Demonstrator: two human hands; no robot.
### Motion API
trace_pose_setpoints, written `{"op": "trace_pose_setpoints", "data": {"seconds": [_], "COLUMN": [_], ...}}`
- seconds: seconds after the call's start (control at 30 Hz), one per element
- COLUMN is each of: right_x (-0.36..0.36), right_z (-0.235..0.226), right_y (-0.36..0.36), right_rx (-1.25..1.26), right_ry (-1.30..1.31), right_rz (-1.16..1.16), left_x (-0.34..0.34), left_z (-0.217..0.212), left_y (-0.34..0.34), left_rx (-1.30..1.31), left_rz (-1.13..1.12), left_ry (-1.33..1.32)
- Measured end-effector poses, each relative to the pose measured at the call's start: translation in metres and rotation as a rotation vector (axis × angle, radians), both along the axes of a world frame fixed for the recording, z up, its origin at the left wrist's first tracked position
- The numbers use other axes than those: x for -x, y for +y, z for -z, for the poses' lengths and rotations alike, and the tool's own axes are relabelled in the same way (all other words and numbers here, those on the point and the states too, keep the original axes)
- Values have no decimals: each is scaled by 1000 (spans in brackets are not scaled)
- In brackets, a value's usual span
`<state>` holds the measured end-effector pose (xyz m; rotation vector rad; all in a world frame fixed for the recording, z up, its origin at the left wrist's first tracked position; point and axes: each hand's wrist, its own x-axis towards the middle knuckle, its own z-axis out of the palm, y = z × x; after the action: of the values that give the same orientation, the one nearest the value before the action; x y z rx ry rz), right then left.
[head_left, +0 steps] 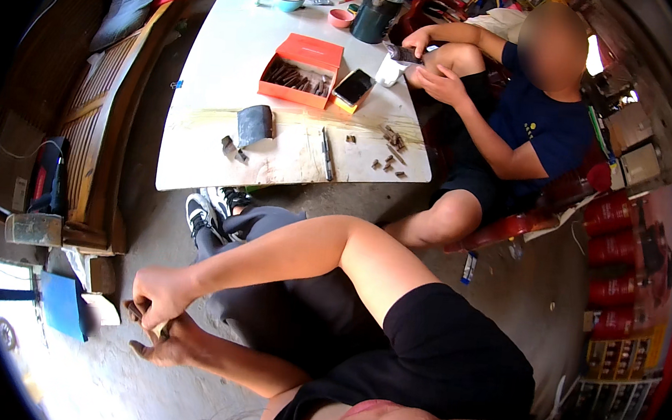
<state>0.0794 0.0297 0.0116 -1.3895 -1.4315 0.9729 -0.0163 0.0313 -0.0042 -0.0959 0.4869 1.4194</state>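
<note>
Both my hands meet low at the left, above the concrete floor. My right hand [160,291] comes in on a long bare forearm and closes from above on a small dark brown piece [135,310]. My left hand [166,348] lies just below it, fingers curled up against the same piece. What exactly sits between the fingers is mostly hidden. My legs in dark trousers and black-and-white sneakers [203,209] stretch toward the white table [221,67].
On the table are an orange box [304,69] of brown sticks, a phone [353,86], a dark curved block [254,125], a pen [327,154] and scattered chips [389,153]. A seated person in a dark blue shirt [536,119] handles a dark piece at right. A wooden bench [94,120] stands left.
</note>
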Motion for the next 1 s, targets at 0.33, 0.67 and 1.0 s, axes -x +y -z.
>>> {"op": "trace_pose_setpoints", "data": {"seconds": [0.33,0.67,1.0], "right_x": [-26,-25,-5], "right_z": [-9,-34,-33], "right_y": [-15,-4,-8], "right_rx": [-48,70,195], "right_ry": [38,-51,222], "right_rz": [19,-17,-14], "left_x": [-25,0,3], "left_z": [-10,6,-20], "left_y": [-16,-10,-15], "left_rx": [19,-99,100], "left_rz": [34,183,92], "left_ry": [46,-94,-266]}}
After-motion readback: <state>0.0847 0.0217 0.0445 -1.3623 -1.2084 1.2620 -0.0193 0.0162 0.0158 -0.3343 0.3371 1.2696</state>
